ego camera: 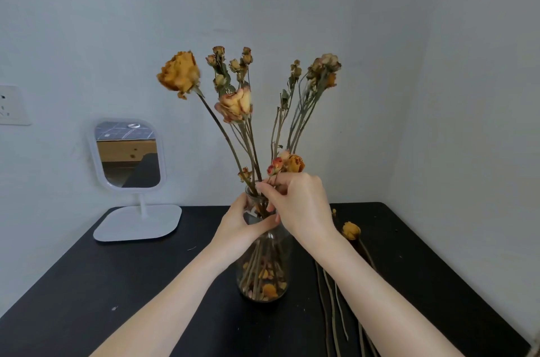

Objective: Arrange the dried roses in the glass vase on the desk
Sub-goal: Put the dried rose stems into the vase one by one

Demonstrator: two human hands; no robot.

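Note:
A clear glass vase [264, 269] stands in the middle of the black desk [117, 283], with loose petals at its bottom. Several dried roses [233, 105] with orange and faded heads rise from it and fan outward. My left hand [241, 225] grips the vase's neck from the left. My right hand [301, 204] is at the vase's mouth, its fingers pinched on stems there, just below a short orange rose [295, 164]. Another dried rose [350, 230] lies flat on the desk right of the vase, beside several bare stems [330, 307].
A white stand mirror [128, 152] sits at the back left of the desk. A wall socket [11, 105] is on the left wall. Walls close off the desk at the back and right. Small crumbs dot the desk.

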